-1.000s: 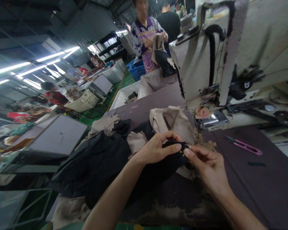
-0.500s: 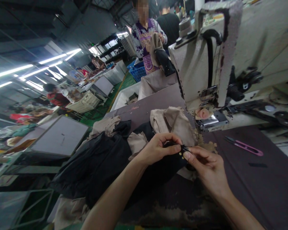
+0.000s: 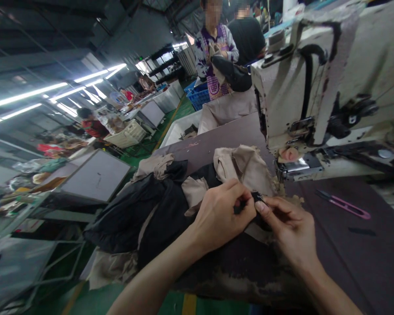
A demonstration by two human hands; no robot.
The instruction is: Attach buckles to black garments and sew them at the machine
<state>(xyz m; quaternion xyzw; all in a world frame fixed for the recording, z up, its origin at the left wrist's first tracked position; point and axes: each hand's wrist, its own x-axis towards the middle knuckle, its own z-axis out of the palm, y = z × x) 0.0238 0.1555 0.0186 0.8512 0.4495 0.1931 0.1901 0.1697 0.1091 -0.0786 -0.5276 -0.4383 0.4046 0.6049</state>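
Observation:
My left hand and my right hand meet over a small fold of black fabric, pinching it between fingers and thumbs. This fold belongs to a black and beige garment heaped on the work table, with a crumpled beige part rising just beyond my left hand. Much of the fold is hidden by my fingers. Past my right fingertips, the needle area of a cream sewing machine stands close, with a pink pad under its head.
Pink-handled thread snips lie on the dark table to the right. The machine head rises at upper right. Beyond it, a person in a checked apron handles cloth near a blue crate and a white bin.
My left hand has curled over the black fold, hiding the small metal studs seen earlier. The whole view has shifted slightly, and the person beyond has gathered the cloth higher.

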